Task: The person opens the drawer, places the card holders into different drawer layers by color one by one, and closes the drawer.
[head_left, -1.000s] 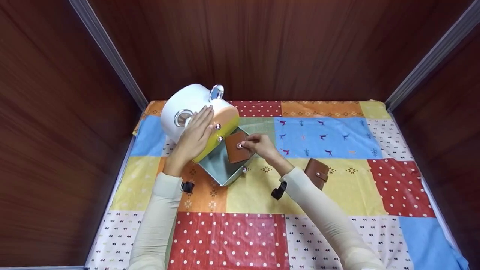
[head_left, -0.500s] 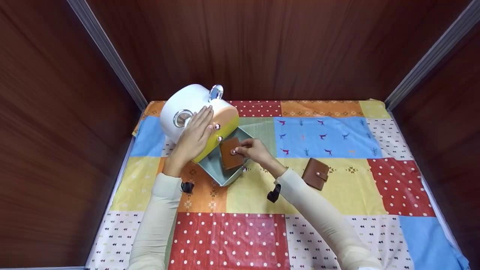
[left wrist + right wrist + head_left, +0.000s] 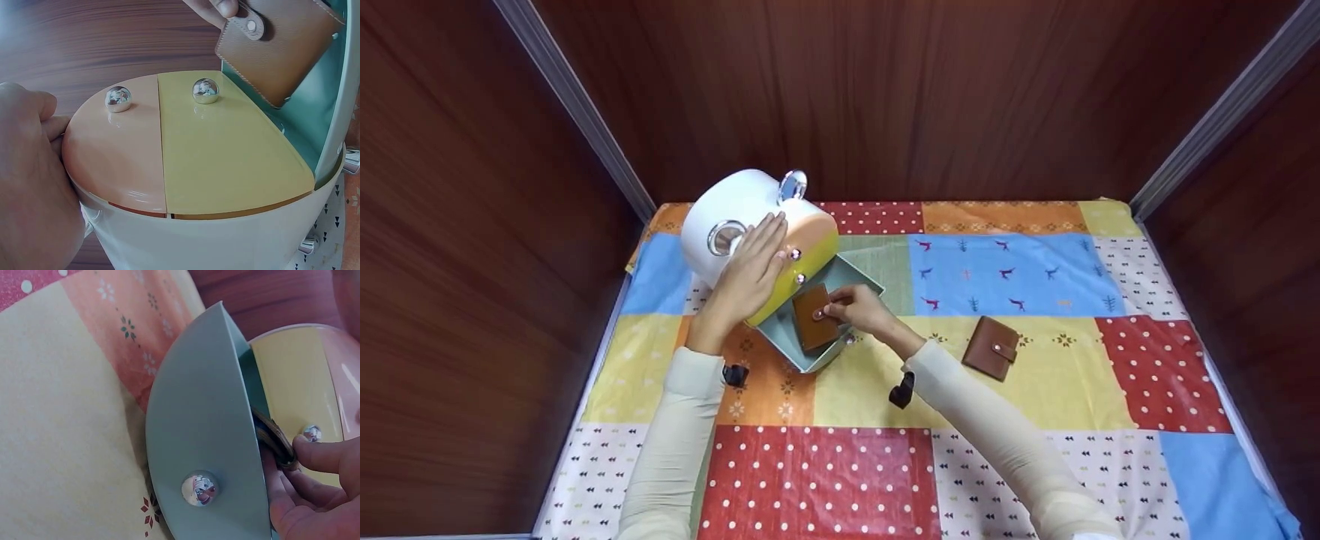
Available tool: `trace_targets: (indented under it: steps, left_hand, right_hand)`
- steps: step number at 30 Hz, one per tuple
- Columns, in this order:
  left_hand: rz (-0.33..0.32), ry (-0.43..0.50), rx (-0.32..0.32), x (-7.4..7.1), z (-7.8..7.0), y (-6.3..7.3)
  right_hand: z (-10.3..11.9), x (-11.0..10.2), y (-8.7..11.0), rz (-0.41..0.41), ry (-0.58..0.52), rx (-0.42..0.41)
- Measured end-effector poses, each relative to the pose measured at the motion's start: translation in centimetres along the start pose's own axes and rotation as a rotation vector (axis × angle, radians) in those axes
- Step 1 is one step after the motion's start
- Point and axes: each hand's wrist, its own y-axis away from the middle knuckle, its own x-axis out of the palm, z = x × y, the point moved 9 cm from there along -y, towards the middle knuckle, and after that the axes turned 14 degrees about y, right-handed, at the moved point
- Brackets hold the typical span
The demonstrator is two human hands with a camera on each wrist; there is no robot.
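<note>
My right hand (image 3: pixel 870 309) pinches a brown wallet (image 3: pixel 810 324) by its snap strap. The wallet hangs tilted inside the pulled-out green drawer (image 3: pixel 859 271) of a white rounded cabinet (image 3: pixel 735 196). In the right wrist view, the drawer's grey-green front (image 3: pixel 197 399) hides most of the wallet, and only its edge shows by the fingers. My left hand (image 3: pixel 746 277) lies with straight fingers along the top of the cabinet. The orange drawer (image 3: pixel 121 157) and the yellow drawer (image 3: pixel 225 157), each with a shiny round knob, are closed.
A second, darker brown wallet (image 3: pixel 988 349) lies on the patchwork tablecloth (image 3: pixel 817 480), right of the cabinet. A silver loop (image 3: pixel 793 186) sticks up from the cabinet. Dark wooden panels (image 3: pixel 885 97) stand behind and at both sides.
My right hand has moved left and toward me, lowering the brown wallet further into the green drawer. The left hand and cabinet have stayed put.
</note>
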Motion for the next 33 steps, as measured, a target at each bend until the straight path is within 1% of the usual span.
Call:
trace_targets:
  steps: [5,13,21,27,30,33]
  left_hand:
    - [-0.005,-0.001,0.006,-0.1,-0.1,0.0]
    - [-0.008,-0.009,0.019,-0.1,-0.1,-0.1]
    - [-0.010,-0.010,0.024,0.0,-0.1,0.0]
    - [-0.003,-0.011,0.009,0.0,0.1,0.0]
    - [-0.005,-0.005,0.012,0.0,0.0,0.0]
    - [-0.009,-0.005,0.022,0.0,-0.1,0.0]
  right_hand:
    - [0.5,0.0,-0.1,-0.003,0.101,-0.024]
    - [0.9,0.0,-0.4,-0.061,0.298,-0.072]
    - [0.9,-0.1,-0.4,-0.099,0.366,-0.112]
    - [1.1,-0.3,-0.3,-0.128,0.478,-0.142]
    - [1.2,-0.3,-0.2,-0.143,0.523,-0.163]
    - [1.5,-0.4,0.0,-0.177,0.574,-0.192]
